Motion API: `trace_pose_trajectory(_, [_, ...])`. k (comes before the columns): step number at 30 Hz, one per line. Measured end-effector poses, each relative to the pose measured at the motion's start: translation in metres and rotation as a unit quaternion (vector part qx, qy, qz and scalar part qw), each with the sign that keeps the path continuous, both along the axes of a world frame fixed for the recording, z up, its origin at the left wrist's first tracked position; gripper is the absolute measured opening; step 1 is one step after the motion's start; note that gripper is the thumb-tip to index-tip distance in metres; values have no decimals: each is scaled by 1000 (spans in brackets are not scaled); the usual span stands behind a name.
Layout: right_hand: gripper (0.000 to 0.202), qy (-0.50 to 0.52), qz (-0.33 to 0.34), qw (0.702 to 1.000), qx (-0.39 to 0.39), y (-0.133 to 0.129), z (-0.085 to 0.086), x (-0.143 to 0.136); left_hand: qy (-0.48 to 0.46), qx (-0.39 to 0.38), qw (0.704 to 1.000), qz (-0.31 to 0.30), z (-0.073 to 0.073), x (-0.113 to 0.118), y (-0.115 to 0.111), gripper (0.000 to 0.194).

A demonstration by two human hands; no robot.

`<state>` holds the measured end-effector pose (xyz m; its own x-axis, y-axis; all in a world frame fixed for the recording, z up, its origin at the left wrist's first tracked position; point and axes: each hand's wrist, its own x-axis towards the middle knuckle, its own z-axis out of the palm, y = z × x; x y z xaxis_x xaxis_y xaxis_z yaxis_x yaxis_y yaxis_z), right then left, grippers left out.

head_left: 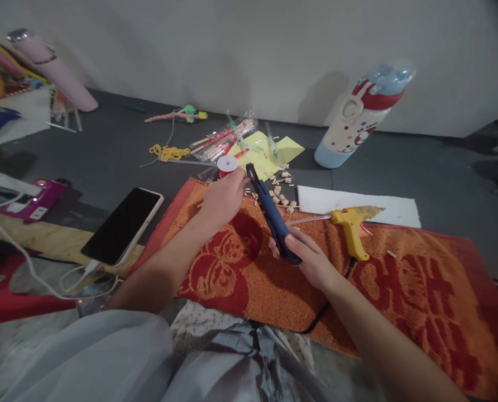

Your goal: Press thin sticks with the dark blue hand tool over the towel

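My right hand [305, 254] is wrapped round the lower end of a dark blue tool [272, 215], which is held tilted above an orange and red towel [299, 296]. At the tool's black tip, my left hand [225, 195] has its fingers pressed together; what they hold, if anything, is too small to make out. Just behind the left hand stands a white spool [228, 163] with red thread. Small cut wooden pieces [279, 196] lie scattered behind the tool. A yellow glue gun [353, 228] rests on the towel to the right.
A white strip [360, 205] lies behind the glue gun, and a patterned bottle [358, 123] stands near the wall. Yellow paper [259, 151], wrapped sticks [221, 139] and yellow string [168, 152] are at the back. On the left are a phone [121, 226] with a cable and a pink flask [58, 72].
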<state>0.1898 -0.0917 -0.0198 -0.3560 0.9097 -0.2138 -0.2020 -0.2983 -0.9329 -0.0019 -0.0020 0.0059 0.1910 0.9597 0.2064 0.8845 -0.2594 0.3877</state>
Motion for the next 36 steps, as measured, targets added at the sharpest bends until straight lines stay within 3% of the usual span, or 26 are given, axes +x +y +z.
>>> trace_pose_trajectory(28, [47, -36, 8, 999, 33, -1, -3, 4, 36, 6, 999, 16, 4, 0, -4, 23])
trace_pose_trajectory(36, [53, -15, -12, 1000, -7, -1, -5, 1, 43, 14, 999, 9, 3, -1, -3, 22])
